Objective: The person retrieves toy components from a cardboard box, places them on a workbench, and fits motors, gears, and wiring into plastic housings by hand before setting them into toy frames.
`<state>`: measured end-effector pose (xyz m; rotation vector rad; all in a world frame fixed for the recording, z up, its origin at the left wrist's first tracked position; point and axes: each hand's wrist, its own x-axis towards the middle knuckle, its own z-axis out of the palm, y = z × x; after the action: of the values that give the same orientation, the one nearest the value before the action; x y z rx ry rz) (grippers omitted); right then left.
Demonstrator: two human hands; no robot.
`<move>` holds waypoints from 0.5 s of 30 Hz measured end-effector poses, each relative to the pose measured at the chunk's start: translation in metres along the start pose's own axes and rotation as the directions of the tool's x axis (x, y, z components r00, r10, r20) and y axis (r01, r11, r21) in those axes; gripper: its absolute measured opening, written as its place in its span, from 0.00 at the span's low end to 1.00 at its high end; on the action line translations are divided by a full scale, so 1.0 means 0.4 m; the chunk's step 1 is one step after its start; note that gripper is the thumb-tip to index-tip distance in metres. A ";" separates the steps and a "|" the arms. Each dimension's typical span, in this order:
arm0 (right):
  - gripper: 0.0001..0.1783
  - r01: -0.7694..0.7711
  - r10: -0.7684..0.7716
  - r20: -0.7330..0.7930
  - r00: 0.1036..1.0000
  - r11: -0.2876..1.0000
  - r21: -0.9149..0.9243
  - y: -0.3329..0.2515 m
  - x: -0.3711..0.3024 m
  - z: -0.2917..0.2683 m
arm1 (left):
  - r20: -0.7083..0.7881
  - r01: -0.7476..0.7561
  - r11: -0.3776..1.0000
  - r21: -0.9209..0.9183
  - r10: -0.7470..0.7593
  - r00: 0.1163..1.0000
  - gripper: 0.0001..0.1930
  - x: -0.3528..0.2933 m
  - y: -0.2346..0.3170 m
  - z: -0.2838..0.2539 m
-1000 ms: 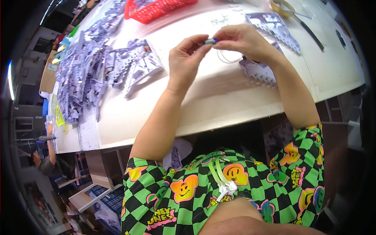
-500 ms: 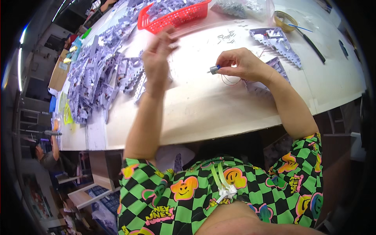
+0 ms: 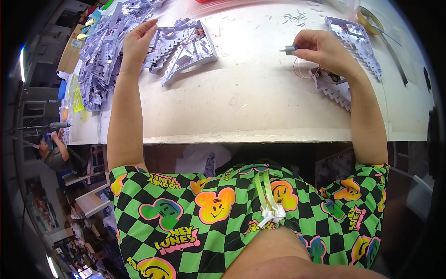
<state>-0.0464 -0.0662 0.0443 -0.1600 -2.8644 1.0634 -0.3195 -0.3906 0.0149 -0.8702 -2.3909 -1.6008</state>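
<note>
Currently, right hand [image 3: 325,50]: pinched on the blue end of a small grey motor [image 3: 289,50].
Motor: just left of your right fingers, well apart from the other hand; its long axis runs crosswise, shaft pointing toward your left side.
Wires [image 3: 294,69]: loop down from the motor toward the toothed housing [image 3: 331,92] just below your right hand (their far ends are hidden).
Left hand [image 3: 138,41]: fingers bunched beside the grey heap [image 3: 100,60]; you show nothing in them, but whether they grip or touch a part I cannot tell.
Open housing [image 3: 206,55]: just right of your left hand, with reddish wires and small parts inside.
Second housing [image 3: 360,39]: beyond your right hand, small parts inside.
Amber bowl [image 3: 361,19]: farther right, a blue stick [image 3: 386,35] by its rim; contents unclear.
Red basket [image 3: 204,1]: beyond and between both hands, only its edge showing, contents out of view.
</note>
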 end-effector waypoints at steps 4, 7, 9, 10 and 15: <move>0.14 0.115 -0.117 -0.069 0.991 0.993 -0.034 0.012 0.004 -0.013 | 0.106 -0.096 0.967 0.237 0.072 0.992 0.15 0.013 -0.038 0.021; 0.11 0.120 -0.125 -0.031 0.992 0.985 -0.123 0.004 0.005 -0.014 | 0.125 -0.174 0.959 0.224 0.148 0.981 0.15 -0.003 -0.029 0.048; 0.11 0.077 -0.083 -0.050 0.995 0.992 -0.101 -0.004 -0.004 -0.012 | 0.155 -0.186 0.945 0.268 0.148 0.977 0.15 -0.011 0.010 0.078; 0.11 0.061 -0.067 -0.060 0.996 0.992 -0.109 0.005 0.000 -0.009 | 0.179 -0.164 0.950 0.267 0.119 0.977 0.15 -0.009 0.015 0.094; 0.12 0.079 -0.075 0.047 0.996 0.994 -0.076 0.019 0.000 0.010 | 0.204 -0.241 0.942 0.234 0.195 0.959 0.14 -0.006 0.069 0.167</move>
<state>-0.0464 -0.0631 0.0363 -0.0305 -2.9267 0.9550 -0.2895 -0.3252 0.0078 -1.2179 -2.4399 -1.1442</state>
